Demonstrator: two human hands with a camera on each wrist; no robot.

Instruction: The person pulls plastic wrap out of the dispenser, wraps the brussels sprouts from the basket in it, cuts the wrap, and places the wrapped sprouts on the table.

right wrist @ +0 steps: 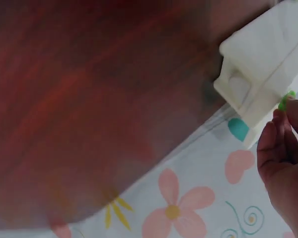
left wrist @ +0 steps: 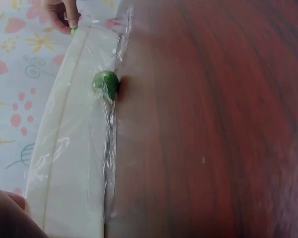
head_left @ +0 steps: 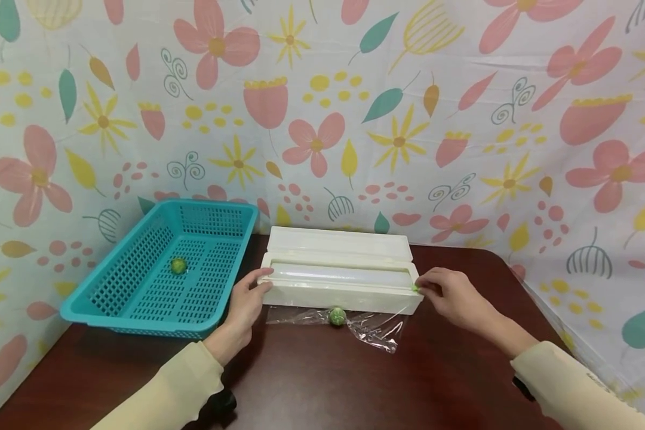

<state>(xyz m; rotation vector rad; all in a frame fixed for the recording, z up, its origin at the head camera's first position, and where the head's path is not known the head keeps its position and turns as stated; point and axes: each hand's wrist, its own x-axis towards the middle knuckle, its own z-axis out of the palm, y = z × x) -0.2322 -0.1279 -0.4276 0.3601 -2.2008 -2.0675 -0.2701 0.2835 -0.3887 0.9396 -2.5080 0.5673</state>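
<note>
A white cling film dispenser (head_left: pixel 338 294) lies on the table with its lid raised and a film roll (head_left: pixel 344 275) inside. At its left end my left hand (head_left: pixel 243 307) grips the box, fingers on the top edge and thumb at the front. My right hand (head_left: pixel 454 295) pinches a small bright green slide cutter (right wrist: pixel 286 100) at the right end of the box's front edge. Clear cling film (head_left: pixel 375 329) hangs over the front onto the table. Against the front wall sits a small round green fruit (left wrist: pixel 106 85), with film over it.
A turquoise plastic basket (head_left: pixel 140 322) stands at the left, holding another small green round fruit (head_left: pixel 178 266). The dark reddish-brown table (head_left: pixel 322 388) meets a flower-patterned cloth (head_left: pixel 322 89) at the back and right.
</note>
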